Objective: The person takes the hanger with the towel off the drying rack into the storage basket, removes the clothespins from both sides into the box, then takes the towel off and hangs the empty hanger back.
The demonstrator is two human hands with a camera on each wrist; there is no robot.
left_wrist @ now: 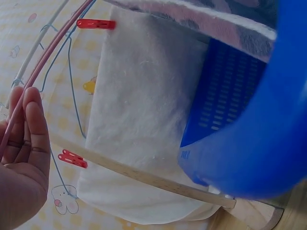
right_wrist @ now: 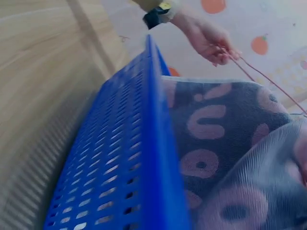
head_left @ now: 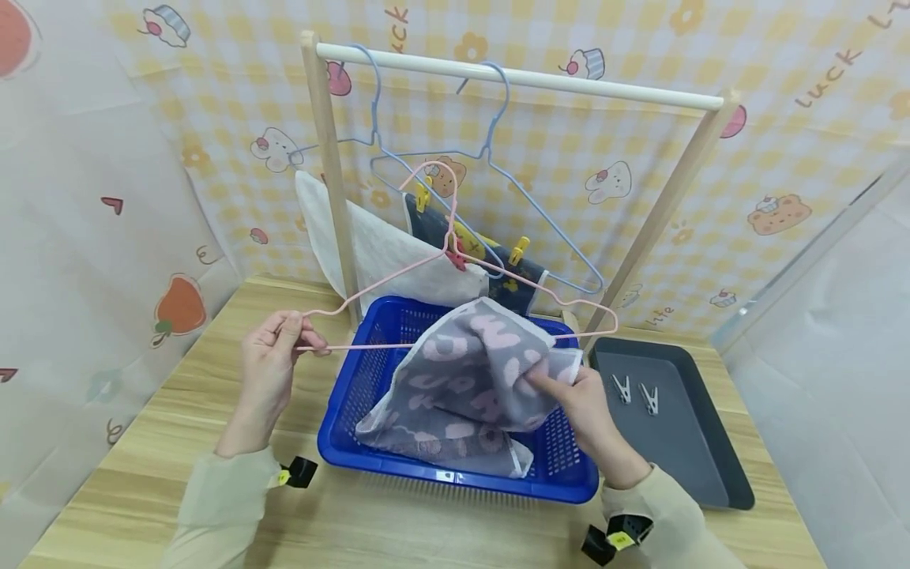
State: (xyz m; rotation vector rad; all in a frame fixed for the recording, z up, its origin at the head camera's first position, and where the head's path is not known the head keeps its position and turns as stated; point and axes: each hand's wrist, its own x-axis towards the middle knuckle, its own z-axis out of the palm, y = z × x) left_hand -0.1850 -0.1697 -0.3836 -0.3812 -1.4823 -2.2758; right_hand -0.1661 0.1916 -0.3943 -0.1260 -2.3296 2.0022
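Note:
My left hand (head_left: 273, 348) pinches the left end of a pink wire hanger (head_left: 398, 273), its hook pointing up. In the left wrist view, fingers (left_wrist: 34, 115) curl against the pink wire. A grey towel with pink patterns (head_left: 455, 387) hangs at the hanger's lower bar and hides its middle; whether it passes over the bar, I cannot tell. My right hand (head_left: 593, 415) grips the towel near its right edge, thumb on the cloth. The towel's lower part lies inside a blue perforated basket (head_left: 334, 431), also large in the right wrist view.
Behind stands a wooden rack with a white rod (head_left: 554, 79), bearing two blue hangers (head_left: 543, 209). A white cloth (head_left: 384, 253) and a dark patterned cloth (head_left: 434, 227) hang there with red and yellow clips (head_left: 519, 250). At right, a grey tray (head_left: 686, 427) holds two pale clips (head_left: 649, 399).

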